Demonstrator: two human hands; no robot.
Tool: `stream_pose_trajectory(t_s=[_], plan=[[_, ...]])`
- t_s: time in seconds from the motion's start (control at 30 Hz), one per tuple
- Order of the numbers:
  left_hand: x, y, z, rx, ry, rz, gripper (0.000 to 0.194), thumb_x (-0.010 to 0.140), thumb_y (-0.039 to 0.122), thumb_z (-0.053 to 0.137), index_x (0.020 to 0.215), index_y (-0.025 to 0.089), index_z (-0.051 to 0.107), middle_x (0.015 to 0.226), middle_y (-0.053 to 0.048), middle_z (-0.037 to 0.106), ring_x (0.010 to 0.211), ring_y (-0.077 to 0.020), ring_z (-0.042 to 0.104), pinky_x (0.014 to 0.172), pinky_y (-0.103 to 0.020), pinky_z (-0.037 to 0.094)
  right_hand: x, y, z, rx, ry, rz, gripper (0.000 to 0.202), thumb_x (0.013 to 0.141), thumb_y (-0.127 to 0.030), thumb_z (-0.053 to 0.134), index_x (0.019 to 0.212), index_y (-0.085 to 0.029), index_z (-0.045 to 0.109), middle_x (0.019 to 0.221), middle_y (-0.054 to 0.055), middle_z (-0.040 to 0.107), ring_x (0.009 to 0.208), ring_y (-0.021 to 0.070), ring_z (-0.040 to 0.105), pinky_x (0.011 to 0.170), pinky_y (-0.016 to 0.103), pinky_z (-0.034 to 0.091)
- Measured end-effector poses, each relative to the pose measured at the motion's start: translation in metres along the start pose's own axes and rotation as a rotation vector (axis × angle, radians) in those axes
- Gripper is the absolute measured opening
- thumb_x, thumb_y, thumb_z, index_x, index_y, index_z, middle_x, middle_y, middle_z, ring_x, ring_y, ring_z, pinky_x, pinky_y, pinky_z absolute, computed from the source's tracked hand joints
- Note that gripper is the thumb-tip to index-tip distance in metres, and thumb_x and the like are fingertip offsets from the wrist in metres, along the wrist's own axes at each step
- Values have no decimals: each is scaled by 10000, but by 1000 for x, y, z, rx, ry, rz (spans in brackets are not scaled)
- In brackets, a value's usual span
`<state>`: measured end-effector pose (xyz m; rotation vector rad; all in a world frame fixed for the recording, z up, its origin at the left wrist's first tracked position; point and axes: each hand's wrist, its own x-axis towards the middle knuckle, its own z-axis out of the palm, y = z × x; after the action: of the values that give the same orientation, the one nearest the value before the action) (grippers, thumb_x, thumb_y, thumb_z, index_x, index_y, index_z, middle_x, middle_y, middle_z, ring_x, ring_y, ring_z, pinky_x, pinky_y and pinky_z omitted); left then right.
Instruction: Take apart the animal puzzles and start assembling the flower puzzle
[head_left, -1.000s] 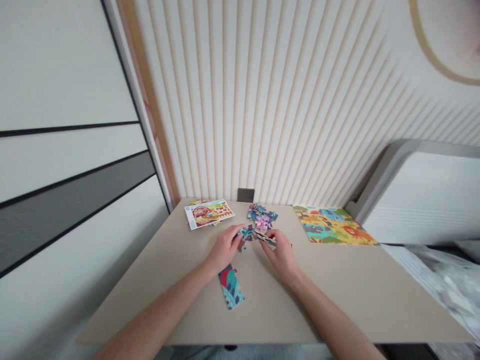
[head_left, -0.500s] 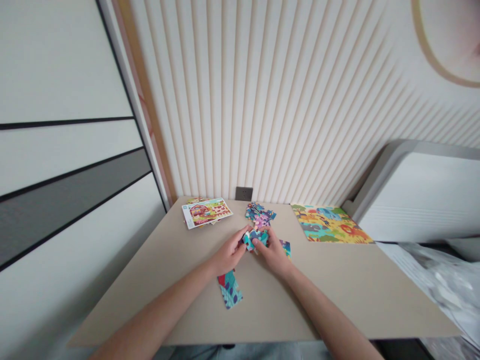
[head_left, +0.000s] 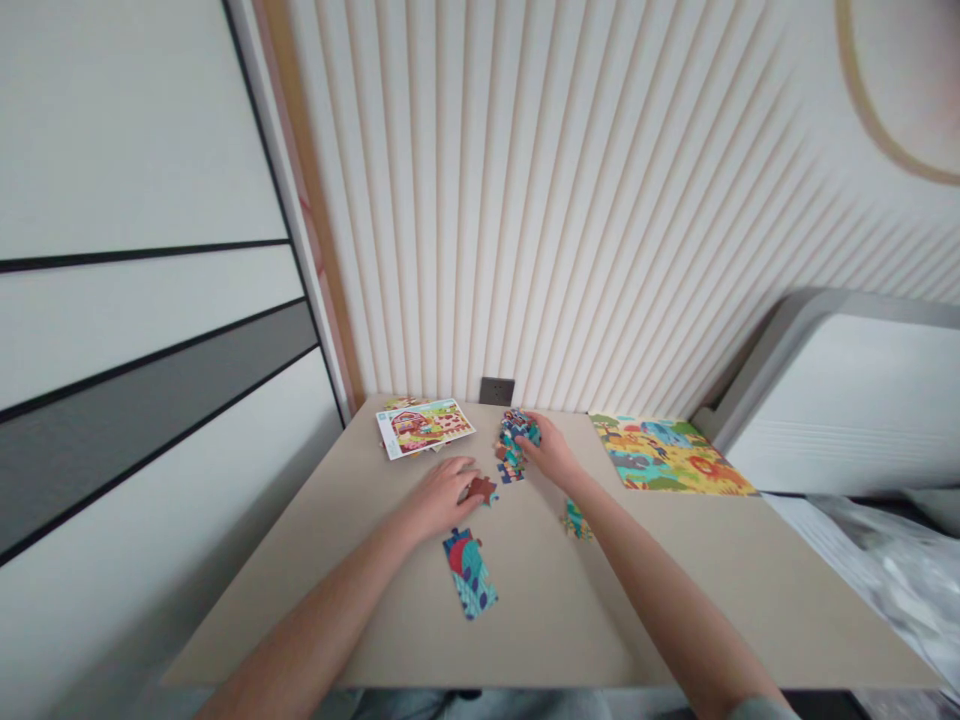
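My left hand (head_left: 444,497) is low over the table, its thumb and fingers closed around the edge of a reddish-brown puzzle piece (head_left: 484,489). Farther back, my right hand (head_left: 552,450) grips a bunch of teal and blue puzzle pieces (head_left: 527,432) at the heap; which ones it holds and which lie beneath is hard to separate. A dark blue puzzle piece (head_left: 513,472) lies at the heap's near side. In front of my left hand is a joined puzzle strip (head_left: 471,575) in red and teal. Some green and yellow puzzle pieces (head_left: 576,521) lie partly behind my right forearm.
Picture cards (head_left: 426,427) are stacked at the back left of the table (head_left: 375,620). An assembled animal puzzle (head_left: 671,455) lies at the back right. Behind stands a ribbed wall with a dark socket (head_left: 497,391). Clear plastic wrapping (head_left: 885,560) is off to the right.
My hands have come apart from the pieces they held together. The right moved back to the heap with pieces; the left moved leftward, now at a brown piece. The view shifted slightly.
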<state>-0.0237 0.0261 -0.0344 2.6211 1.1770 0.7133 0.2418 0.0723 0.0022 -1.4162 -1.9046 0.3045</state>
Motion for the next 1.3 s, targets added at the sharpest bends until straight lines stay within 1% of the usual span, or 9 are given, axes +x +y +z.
stream_pose_trajectory(t_s=[0.2,0.33,0.5,0.73,0.8,0.9,1.03,1.13,1.3], plan=[[2,6,-4,-44,-22,20,293,885,366,674,1143,228,666,1212,-92,619,1160,-261,565,1039,-376,423,-4,14,-21,-280,11,6,401,954,-394,534,1271,-168,629,1224,157,647,1184,281,577,1037,384,407],[3,9,-9,-125,-22,3,284,830,370,732,1047,206,650,1101,-75,634,1057,-253,586,960,-365,444,-38,40,-55,-268,-220,76,436,895,-509,605,1152,-176,719,1157,144,686,1092,298,631,984,399,457],[4,14,-13,-324,-18,-78,269,778,311,746,983,201,610,988,-39,655,924,-225,615,830,-328,466,-76,63,-88,-98,-495,26,667,685,-539,810,1266,-238,679,1320,118,599,1186,295,584,1047,384,440],[8,11,-15,-752,-66,-222,249,926,406,564,1021,178,586,956,-49,687,803,-175,639,702,-275,473,-82,60,-81,-11,-387,70,551,656,-458,822,1122,-199,683,1152,99,636,1035,265,604,938,385,475],[6,8,-25,-830,-154,-223,306,930,442,563,1061,168,592,999,-72,690,839,-182,645,709,-276,477,-85,58,-76,35,-348,111,521,663,-437,812,1089,-189,640,1032,70,655,916,230,611,824,345,495],[-3,4,-46,-885,-446,-192,354,893,455,626,1113,178,612,960,-56,688,827,-179,632,694,-264,477,-93,53,-67,97,-282,196,490,716,-397,769,1114,-205,558,879,14,647,755,183,589,684,294,469],[-14,0,-61,-813,-751,-174,398,838,449,686,1150,202,662,875,-23,669,761,-171,601,659,-249,461,-98,40,-58,116,-139,210,509,804,-414,696,1248,-238,520,892,18,656,787,197,607,725,314,471],[-16,-1,-60,-713,-783,-180,459,788,435,721,1187,215,668,878,-15,645,775,-175,584,659,-245,453,-96,33,-60,117,-82,182,516,861,-444,639,1317,-225,539,922,39,647,835,209,609,765,325,475],[-16,4,-62,-525,-743,-139,656,687,406,765,1302,240,608,1075,-30,583,844,-180,566,700,-247,467,-101,32,-72,63,-380,115,603,762,-485,759,1290,-221,633,1057,66,638,951,233,606,866,349,480]])
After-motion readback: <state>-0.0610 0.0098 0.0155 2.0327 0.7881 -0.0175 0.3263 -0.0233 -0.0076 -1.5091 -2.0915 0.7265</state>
